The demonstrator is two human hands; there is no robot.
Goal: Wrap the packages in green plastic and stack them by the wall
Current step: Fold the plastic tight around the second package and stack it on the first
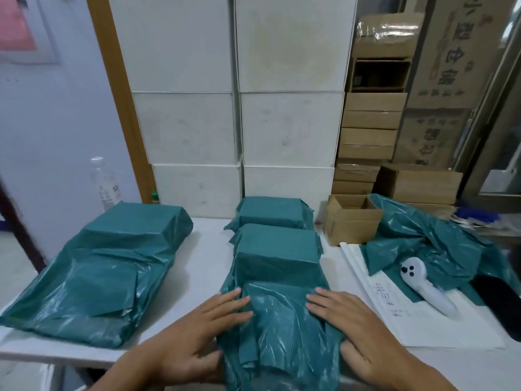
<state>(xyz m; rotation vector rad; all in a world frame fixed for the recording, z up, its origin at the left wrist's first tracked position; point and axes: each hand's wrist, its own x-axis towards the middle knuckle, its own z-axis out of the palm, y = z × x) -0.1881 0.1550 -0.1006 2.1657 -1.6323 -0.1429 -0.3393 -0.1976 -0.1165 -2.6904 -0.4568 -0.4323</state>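
A package in a green plastic bag (277,249) lies at the middle of the white table (205,258), its loose open end (282,334) trailing toward me over the front edge. My left hand (203,325) rests flat on the left side of that loose end, and my right hand (352,325) presses on its right side, thumbs at the bag's edges. Directly behind it sits a wrapped green package (273,211) near the wall of white boxes. A larger package in a green bag (112,258) lies at the left.
White boxes (239,128) are stacked against the wall behind the table. An open cardboard box (351,218), a heap of spare green bags (428,241), a white handheld device (423,286) and papers (394,314) lie at the right. A clear bottle (104,182) stands at the back left.
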